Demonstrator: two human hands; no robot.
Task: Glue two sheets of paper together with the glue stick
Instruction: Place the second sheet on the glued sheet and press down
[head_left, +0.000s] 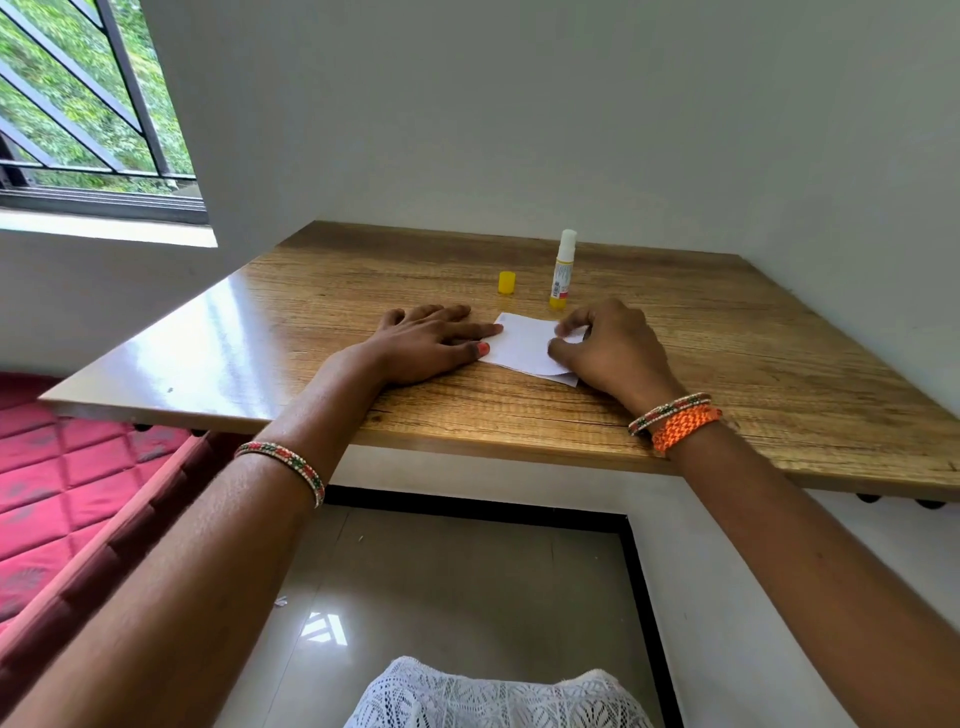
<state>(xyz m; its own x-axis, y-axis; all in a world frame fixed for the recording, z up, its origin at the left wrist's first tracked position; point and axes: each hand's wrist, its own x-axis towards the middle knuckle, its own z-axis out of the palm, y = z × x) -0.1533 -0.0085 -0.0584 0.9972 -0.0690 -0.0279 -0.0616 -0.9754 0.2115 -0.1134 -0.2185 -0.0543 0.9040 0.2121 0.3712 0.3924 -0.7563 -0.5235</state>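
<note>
Thin, limp paper sheets (524, 345) slide easily: left hand (426, 343) presses flat-fingered at 9 o'clock, right hand (608, 345) pinches the 3 o'clock edge; grip edges lightly.

A home bedroom: red quilted mattress (62, 488) beside a wall-mounted wooden desk (727, 364) and barred window (88, 98)

White paper (524, 345) on a brown wood-grain table (727, 364); a yellow cap (507, 282) beside a yellow-and-white glue stick (562, 270); an orange woven wristband (685, 427); a red quilted mattress (62, 483)
</note>
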